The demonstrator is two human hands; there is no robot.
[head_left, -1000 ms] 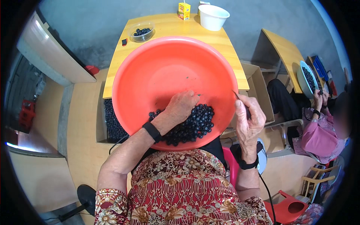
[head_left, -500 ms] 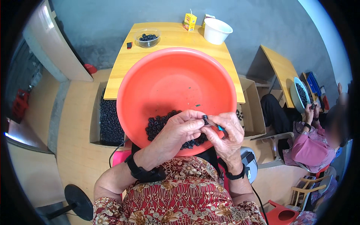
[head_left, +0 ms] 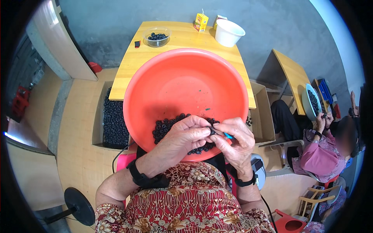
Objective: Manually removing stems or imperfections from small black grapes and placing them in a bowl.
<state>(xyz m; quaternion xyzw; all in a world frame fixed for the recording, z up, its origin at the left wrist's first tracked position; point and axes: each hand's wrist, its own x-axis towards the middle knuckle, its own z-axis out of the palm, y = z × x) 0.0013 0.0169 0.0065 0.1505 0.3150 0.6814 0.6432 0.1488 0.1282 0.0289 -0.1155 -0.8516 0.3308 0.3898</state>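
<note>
My left hand (head_left: 190, 134) pinches a small black ring-shaped part (head_left: 212, 131) between thumb and fingertips. Closed around a small blade with a blue-and-black handle (head_left: 228, 136), my right hand (head_left: 236, 139) brings its tip against that part. Both hands are over the near side of a large red-orange basin (head_left: 186, 83). In the basin, many similar black parts (head_left: 161, 128) lie heaped under and beside my hands, partly hidden by them. A few dark scraps (head_left: 207, 109) stick to its bottom.
On the yellow table (head_left: 175, 29) stand a clear bowl of black parts (head_left: 157, 37), a yellow drink carton (head_left: 201, 22) and a white tub (head_left: 229, 33). A box full of black parts (head_left: 113, 124) sits left; another cardboard box (head_left: 262, 112) is right. A co-worker (head_left: 324, 155) sits at far right.
The black part is turned in my left fingers and the blade's angle against it has shifted slightly. The whole view has moved a little; both hands stay in nearly the same place.
</note>
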